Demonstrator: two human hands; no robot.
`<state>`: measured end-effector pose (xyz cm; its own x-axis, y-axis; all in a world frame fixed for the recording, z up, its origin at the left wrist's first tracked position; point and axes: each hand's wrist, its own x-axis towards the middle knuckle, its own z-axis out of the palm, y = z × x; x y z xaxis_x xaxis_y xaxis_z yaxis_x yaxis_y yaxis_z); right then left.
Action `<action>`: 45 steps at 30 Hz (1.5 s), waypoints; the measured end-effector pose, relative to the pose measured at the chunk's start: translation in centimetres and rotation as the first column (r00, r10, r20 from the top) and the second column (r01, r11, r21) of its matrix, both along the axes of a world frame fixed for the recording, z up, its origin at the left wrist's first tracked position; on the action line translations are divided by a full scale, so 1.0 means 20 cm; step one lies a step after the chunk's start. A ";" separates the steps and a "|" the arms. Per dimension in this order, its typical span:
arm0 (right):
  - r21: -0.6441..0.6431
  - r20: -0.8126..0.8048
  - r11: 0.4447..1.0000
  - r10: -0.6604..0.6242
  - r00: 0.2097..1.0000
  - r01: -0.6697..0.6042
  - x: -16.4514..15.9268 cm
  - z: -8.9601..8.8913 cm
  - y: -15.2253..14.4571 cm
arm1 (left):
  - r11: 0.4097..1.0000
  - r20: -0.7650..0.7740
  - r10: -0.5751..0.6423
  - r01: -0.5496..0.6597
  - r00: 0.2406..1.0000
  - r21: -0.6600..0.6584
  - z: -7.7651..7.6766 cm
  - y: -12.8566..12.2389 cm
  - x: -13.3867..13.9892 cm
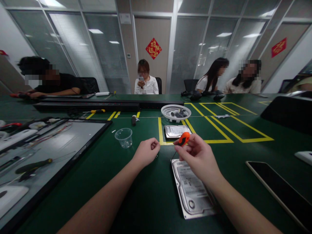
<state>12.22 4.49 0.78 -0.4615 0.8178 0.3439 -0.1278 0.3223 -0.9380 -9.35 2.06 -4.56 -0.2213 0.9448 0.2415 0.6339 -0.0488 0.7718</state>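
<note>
In my right hand [200, 156] is a screwdriver [184, 139] with an orange and black handle. Its thin shaft slants down to the far left corner of a hard drive [188, 185], which lies label side up in front of me. Whether the tip touches a screw I cannot tell. My left hand [147, 151] is closed just left of that corner, low over the table, and its fingers hide whatever they may pinch. Tiny bits lie by its fingertips. A second hard drive [177, 131] rests beyond my hands, and a clear plastic cup [124, 138] stands to the left.
A white basket [175, 112] with dark parts is farther back. A large panel [56, 149] bearing tools takes up the left side of the green table. On the right lie a phone [278, 185] and a black object [287, 113]. Several people sit across the table.
</note>
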 end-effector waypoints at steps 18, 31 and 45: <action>-0.017 -0.086 0.998 0.058 0.995 -0.060 -0.01 0.00 -0.01 | 1.000 -0.005 0.013 -0.013 1.000 -0.014 0.00 0.00 0.00; 0.006 0.029 1.000 0.012 0.999 -0.012 0.00 0.00 0.00 | 1.000 -0.011 0.005 -0.006 1.000 -0.014 0.00 0.00 0.00; -0.019 0.057 1.000 0.003 0.998 -0.002 0.00 0.00 0.00 | 1.000 -0.021 0.013 -0.013 1.000 0.002 0.00 0.00 0.00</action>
